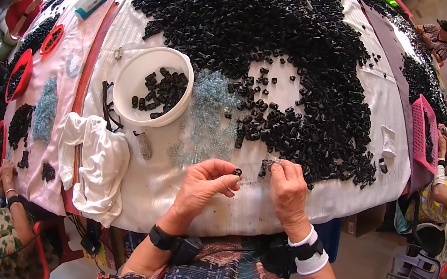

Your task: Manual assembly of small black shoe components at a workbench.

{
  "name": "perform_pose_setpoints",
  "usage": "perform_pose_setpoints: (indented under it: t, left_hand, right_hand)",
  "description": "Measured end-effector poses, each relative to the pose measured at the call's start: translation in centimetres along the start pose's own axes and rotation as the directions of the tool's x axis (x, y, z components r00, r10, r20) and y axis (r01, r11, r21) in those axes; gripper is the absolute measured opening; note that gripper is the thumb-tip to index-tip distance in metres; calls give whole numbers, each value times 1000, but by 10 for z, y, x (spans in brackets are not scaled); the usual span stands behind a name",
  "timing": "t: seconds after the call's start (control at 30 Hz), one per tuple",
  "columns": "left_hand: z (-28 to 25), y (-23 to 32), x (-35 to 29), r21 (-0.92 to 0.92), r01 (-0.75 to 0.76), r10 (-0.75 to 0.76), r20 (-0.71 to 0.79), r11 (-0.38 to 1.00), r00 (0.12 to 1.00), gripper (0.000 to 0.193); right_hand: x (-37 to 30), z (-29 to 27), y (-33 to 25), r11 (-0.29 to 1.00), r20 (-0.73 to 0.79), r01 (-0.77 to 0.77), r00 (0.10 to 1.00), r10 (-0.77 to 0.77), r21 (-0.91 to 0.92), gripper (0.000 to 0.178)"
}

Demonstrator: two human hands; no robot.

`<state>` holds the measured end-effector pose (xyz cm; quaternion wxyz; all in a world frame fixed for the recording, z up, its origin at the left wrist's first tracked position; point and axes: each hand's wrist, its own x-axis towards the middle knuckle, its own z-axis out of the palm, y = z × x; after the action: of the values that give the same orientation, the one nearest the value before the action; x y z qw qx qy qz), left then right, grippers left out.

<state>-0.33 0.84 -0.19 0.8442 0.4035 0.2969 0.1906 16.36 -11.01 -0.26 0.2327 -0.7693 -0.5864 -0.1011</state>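
Observation:
My left hand [205, 186] pinches a small black cylindrical part [237, 172] between thumb and fingertips. Close by on the right, my right hand [288, 193] is closed, with a bit of something clear [273, 160] showing at its fingertips; its kind is too small to tell. Both hands are over the near edge of the white-covered table [164, 180]. Just beyond them lie loose black parts [318, 134] of the same sort, running into a large heap. A patch of small clear bluish pieces [210, 111] spreads out beyond my left hand.
Left of the clear pieces stands a white bowl [122, 85] partly filled with black parts. Dark-framed glasses [109, 107] and a crumpled white cloth [96, 166] lie near it. A pink basket [420, 133] is at the right. Other people sit at neighbouring tables on both sides.

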Motion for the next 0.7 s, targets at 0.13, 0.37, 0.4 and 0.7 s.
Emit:
perform_pose_setpoints:
  t: [0.13, 0.37, 0.4, 0.7]
  left_hand:
    - [4, -1, 0, 28, 23, -23, 7, 999, 1000, 18]
    - [6, -3, -1, 41, 18, -18, 22, 999, 1000, 17]
    - [7, -4, -2, 41, 17, -18, 24, 999, 1000, 17]
    - [14, -7, -4, 43, 49, -50, 25, 998, 998, 17]
  right_hand:
    - [0, 2, 1, 1000, 12, -4, 1000, 4, -9, 24]
    - [-4, 0, 6, 1000, 31, 19, 999, -20, 22, 22]
    - [-4, 1, 7, 999, 23, 24, 999, -25, 33, 21]
    - [5, -6, -9, 869, -71, -151, 976, 208, 471, 26]
